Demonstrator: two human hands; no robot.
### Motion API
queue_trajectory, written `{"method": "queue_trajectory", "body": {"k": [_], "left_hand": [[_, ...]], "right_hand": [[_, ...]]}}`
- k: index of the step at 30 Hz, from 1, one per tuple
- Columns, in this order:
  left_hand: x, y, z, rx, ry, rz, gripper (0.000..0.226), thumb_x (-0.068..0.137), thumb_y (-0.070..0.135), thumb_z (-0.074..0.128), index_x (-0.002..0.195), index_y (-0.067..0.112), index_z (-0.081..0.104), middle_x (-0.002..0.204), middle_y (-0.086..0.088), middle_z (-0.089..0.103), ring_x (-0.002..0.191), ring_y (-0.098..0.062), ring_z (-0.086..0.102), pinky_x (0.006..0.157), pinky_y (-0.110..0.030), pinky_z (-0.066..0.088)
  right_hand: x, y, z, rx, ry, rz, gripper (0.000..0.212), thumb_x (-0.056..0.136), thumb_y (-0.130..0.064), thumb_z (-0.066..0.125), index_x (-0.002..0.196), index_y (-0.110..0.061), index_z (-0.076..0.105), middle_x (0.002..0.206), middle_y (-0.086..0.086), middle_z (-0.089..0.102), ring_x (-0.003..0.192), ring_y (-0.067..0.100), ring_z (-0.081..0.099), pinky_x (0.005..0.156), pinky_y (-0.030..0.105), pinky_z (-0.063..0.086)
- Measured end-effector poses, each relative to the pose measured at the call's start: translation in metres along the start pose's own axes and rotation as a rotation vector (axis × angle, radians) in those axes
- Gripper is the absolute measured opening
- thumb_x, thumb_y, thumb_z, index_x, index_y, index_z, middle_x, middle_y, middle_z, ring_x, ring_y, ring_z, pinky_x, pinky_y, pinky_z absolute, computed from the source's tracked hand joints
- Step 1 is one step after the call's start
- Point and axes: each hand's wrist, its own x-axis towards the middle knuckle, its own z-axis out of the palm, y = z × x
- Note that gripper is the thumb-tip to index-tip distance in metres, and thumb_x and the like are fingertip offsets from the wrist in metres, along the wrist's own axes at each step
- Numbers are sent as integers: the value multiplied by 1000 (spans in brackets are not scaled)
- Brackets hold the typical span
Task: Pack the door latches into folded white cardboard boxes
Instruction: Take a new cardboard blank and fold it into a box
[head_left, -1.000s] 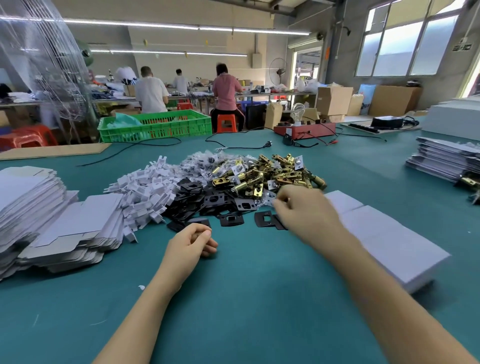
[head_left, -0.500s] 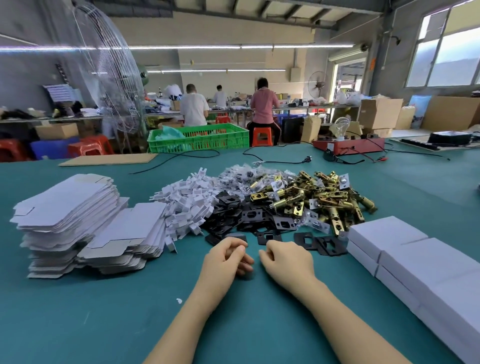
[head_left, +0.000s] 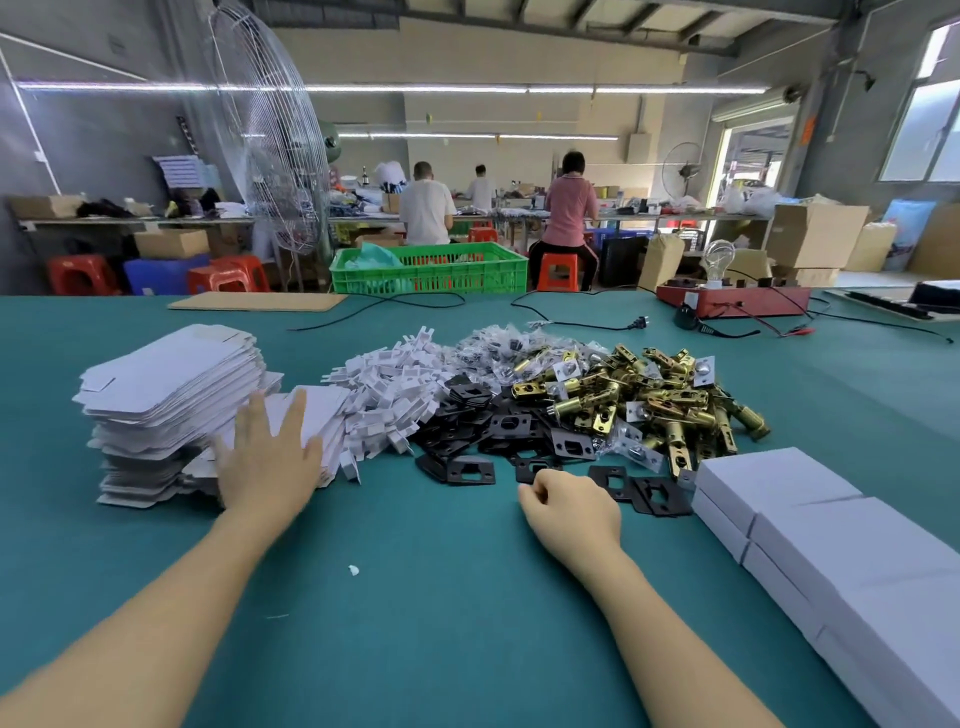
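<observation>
A heap of brass door latches (head_left: 649, 405) lies mid-table, with black strike plates (head_left: 498, 436) in front of it and small white card inserts (head_left: 395, 395) to its left. Flat unfolded white box blanks (head_left: 171, 384) are stacked at the left. My left hand (head_left: 270, 462) reaches over the lower stack of blanks with fingers spread straight. My right hand (head_left: 571, 512) rests on the green table, fingers curled under, just before the black plates; whether it holds anything is hidden. Folded closed white boxes (head_left: 831, 540) are stacked at the right.
The green table (head_left: 441, 623) has a scrap of white (head_left: 354, 570) near its middle. At the far edge are a green crate (head_left: 431, 267), cables, a cardboard sheet (head_left: 254, 301) and a red device with a bulb (head_left: 732, 299). People work at benches behind.
My left hand has moved from beside my right hand out to the left, opening over the box blanks. My right hand stays curled near the black plates. The view has swung left.
</observation>
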Motion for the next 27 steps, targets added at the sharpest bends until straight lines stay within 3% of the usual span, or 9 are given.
{"method": "queue_trajectory", "body": {"k": [2, 5, 9, 12, 16, 18, 21, 23, 27], "left_hand": [[6, -19, 6, 215, -153, -10, 59, 101, 55, 17, 156, 33, 12, 165, -7, 7, 152, -22, 5, 116, -60, 4], [12, -24, 9, 307, -119, 30, 57, 99, 59, 17, 141, 28, 39, 147, -2, 42, 138, -19, 36, 114, -62, 10], [15, -16, -1, 397, -92, 121, 41, 102, 50, 23, 105, 22, 53, 108, 0, 61, 104, -22, 57, 110, -49, 27], [16, -8, -15, 307, -2, 145, 30, 106, 28, 27, 103, 16, 54, 92, -3, 63, 82, -25, 53, 88, -35, 39], [-6, 23, -26, -213, 303, 234, 35, 107, 25, 31, 107, 6, 61, 70, -6, 53, 68, -30, 47, 59, -35, 31], [-32, 51, -23, -606, 301, 238, 32, 106, 26, 39, 94, 6, 62, 61, 1, 48, 61, -26, 44, 54, -35, 30], [-66, 94, -5, -1339, 15, -36, 20, 102, 26, 52, 90, 13, 62, 77, 9, 64, 75, -19, 59, 68, -30, 45], [-83, 110, 11, -1683, -243, -224, 10, 99, 22, 57, 97, 17, 64, 93, 3, 72, 86, -19, 67, 76, -34, 53], [-94, 109, 29, -1811, -479, -314, 18, 94, 20, 61, 109, 10, 63, 101, -9, 75, 86, -25, 71, 71, -38, 57]], "right_hand": [[0, 1, 0, 15, 6, 13, 32, 95, -38, 40, 69, -20, 43, 65, -7, 53, 63, 15, 48, 49, 25, 29], [1, 1, -1, 17, 14, 28, 34, 96, -38, 40, 67, -21, 41, 62, -7, 50, 59, 12, 45, 47, 25, 28], [1, 1, 0, 18, 12, 28, 34, 96, -39, 40, 67, -21, 41, 61, -7, 49, 59, 12, 45, 47, 25, 28], [2, 2, 0, 19, 15, 30, 35, 96, -39, 41, 66, -21, 40, 60, -7, 48, 57, 12, 44, 46, 25, 27], [2, 1, 0, 66, 37, 60, 35, 96, -38, 43, 66, -20, 40, 59, -6, 48, 55, 11, 42, 45, 25, 25], [2, 1, -1, 148, 57, 80, 36, 96, -40, 44, 67, -18, 43, 60, -5, 49, 55, 12, 43, 46, 25, 25], [0, 2, -3, 342, 89, 85, 44, 97, -47, 43, 65, -16, 44, 58, -4, 48, 54, 13, 42, 47, 27, 27], [-1, 1, -6, 537, 104, 69, 53, 97, -52, 38, 68, -9, 48, 59, 6, 52, 54, 16, 44, 51, 34, 34], [-6, -3, -11, 688, 69, 39, 58, 95, -56, 35, 80, -3, 53, 75, 14, 63, 61, 24, 54, 59, 42, 47]]}}
